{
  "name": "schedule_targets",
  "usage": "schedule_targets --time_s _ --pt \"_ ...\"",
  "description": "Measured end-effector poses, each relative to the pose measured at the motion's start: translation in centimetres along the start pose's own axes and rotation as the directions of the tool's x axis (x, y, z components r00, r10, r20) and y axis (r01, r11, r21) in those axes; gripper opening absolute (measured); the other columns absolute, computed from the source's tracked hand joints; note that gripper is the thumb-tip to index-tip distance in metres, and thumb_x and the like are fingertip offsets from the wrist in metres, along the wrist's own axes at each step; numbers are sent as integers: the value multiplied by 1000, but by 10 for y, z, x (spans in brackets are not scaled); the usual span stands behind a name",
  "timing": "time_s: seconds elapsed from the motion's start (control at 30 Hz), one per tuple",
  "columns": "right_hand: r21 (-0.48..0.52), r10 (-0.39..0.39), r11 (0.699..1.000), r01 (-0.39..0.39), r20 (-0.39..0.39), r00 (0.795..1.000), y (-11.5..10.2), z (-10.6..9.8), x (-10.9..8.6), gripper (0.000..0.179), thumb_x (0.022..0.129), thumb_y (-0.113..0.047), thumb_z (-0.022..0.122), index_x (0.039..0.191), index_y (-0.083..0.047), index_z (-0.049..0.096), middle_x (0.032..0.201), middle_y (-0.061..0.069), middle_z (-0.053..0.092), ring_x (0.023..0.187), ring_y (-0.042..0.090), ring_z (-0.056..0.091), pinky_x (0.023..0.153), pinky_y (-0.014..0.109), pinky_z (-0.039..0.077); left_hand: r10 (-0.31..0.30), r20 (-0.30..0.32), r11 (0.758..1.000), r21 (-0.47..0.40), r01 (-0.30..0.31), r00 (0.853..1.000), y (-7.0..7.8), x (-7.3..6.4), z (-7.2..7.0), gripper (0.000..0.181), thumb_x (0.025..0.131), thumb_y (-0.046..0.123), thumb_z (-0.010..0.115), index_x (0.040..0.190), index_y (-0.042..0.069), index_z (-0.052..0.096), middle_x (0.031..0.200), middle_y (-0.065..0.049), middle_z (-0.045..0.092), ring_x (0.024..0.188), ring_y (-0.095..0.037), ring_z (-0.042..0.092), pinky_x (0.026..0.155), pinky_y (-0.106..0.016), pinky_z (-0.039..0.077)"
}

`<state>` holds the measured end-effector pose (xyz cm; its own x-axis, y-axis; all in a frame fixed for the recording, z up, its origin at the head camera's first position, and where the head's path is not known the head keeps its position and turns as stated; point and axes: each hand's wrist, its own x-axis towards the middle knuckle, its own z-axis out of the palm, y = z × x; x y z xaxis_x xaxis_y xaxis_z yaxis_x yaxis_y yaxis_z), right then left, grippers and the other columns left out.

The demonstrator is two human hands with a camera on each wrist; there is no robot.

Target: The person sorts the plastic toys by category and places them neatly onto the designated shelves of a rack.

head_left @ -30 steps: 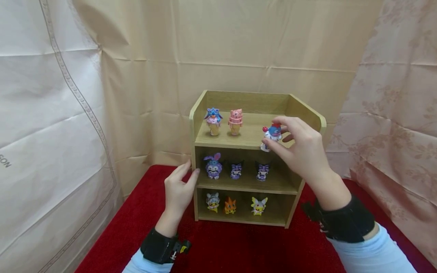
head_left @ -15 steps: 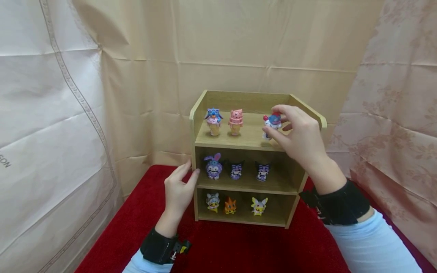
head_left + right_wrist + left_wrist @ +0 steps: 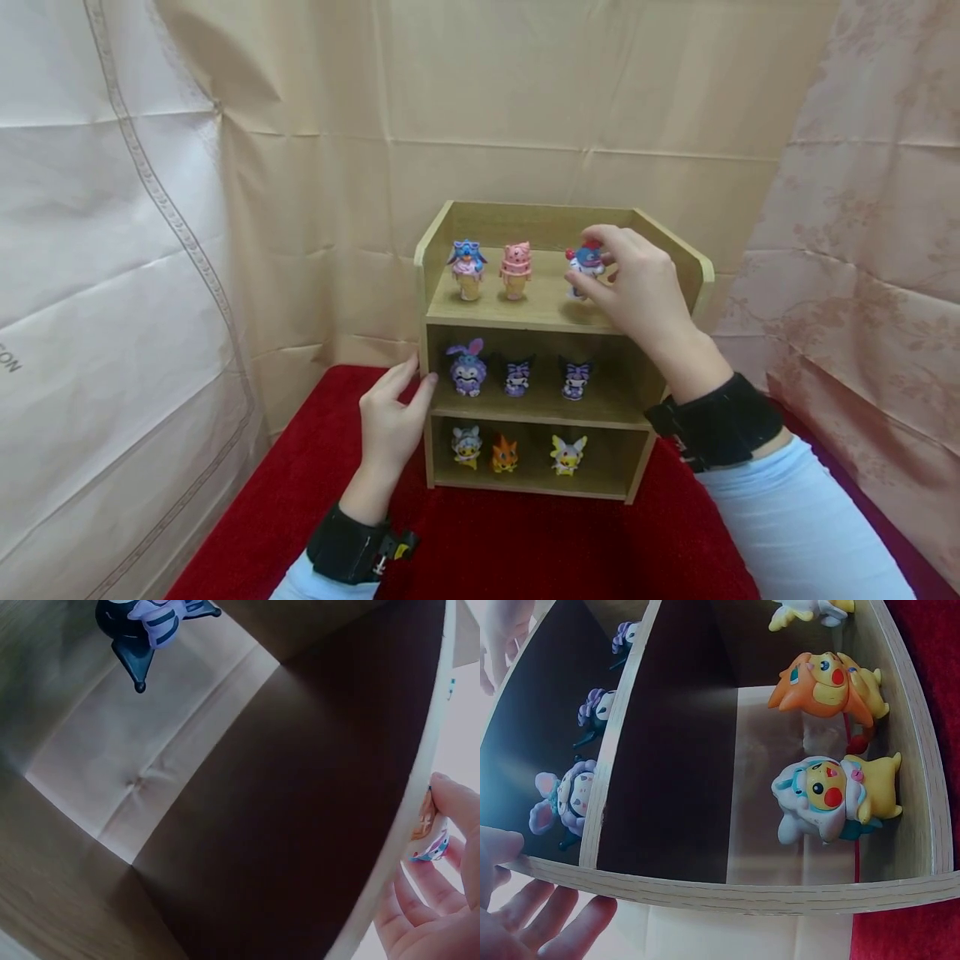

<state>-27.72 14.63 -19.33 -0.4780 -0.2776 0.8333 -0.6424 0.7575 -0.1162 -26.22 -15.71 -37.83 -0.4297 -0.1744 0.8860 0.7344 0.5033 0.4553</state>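
Observation:
A small figurine [image 3: 587, 260] with a blue head, red top and white body is pinched between the thumb and fingers of my right hand [image 3: 637, 287], over the right part of the top shelf. In the right wrist view the shelf edge partly hides this figurine [image 3: 429, 844]; whether its base touches the board, I cannot tell. My left hand [image 3: 393, 417] rests against the left side of the wooden display shelf [image 3: 525, 321], fingers extended, thumb at the front edge. A blue ice-cream-cone figurine [image 3: 468, 271] and a pink one [image 3: 516, 271] stand upright further left.
Three purple figurines, including a rabbit-eared one [image 3: 468, 371], stand on the middle shelf. The bottom shelf holds a grey-hooded figurine [image 3: 467, 447], an orange one [image 3: 505, 456] and a yellow one [image 3: 567, 456]. Red cloth [image 3: 525, 542] lies underneath; beige curtain [image 3: 337, 167] hangs behind.
My right hand has carried the blue-headed figurine from the top shelf's front edge back and slightly left, further over the board. The left hand keeps its place.

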Motion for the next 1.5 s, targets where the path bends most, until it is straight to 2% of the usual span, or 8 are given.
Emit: schedule_targets --time_s 0.3,0.8,0.97,1.1,1.33,1.5 --pt "-15 55 998 -54 65 996 -3 8 5 46 91 -21 81 129 -3 62 112 19 66 96 34 67 80 52 55 13 -1 1000 5 -13 1000 -1 0 1 39 86 1 81 124 -2 71 115 -15 74 103 -28 72 85 -41 57" --pt "-54 109 993 -103 129 986 -5 22 12 51 90 -27 81 132 -5 60 109 18 65 95 34 66 82 52 54 17 1 1000 15 -17 1000 1 1 -1 39 86 1 80 125 -2 71 115 -15 73 102 -29 72 84 -41 58" --pt "-61 136 990 -129 153 979 -4 22 12 55 89 -29 82 133 -6 58 112 18 65 97 35 65 83 54 53 10 8 1000 15 -10 1000 1 1 -1 39 87 2 80 125 -2 71 115 -15 73 103 -28 72 86 -39 58" --pt "-73 179 983 -168 188 966 -3 21 13 62 88 -33 83 137 -9 55 115 17 65 99 35 65 82 55 52 4 14 1000 18 -4 1000 1 1 -1 40 87 2 80 126 -1 70 116 -15 73 105 -27 71 86 -39 58" --pt "-30 227 974 -226 242 943 -3 19 12 66 87 -29 84 141 -10 50 110 17 65 90 31 66 74 48 53 -6 19 1000 22 5 1000 3 1 -2 39 88 3 80 125 -2 70 116 -15 73 106 -28 71 89 -33 57" --pt "-24 227 973 -228 237 945 -4 20 13 64 87 -26 83 139 -7 51 108 18 64 85 31 64 72 46 52 10 12 1000 16 -10 1000 1 1 -1 40 87 2 80 126 -1 70 116 -15 73 105 -28 71 87 -40 58"
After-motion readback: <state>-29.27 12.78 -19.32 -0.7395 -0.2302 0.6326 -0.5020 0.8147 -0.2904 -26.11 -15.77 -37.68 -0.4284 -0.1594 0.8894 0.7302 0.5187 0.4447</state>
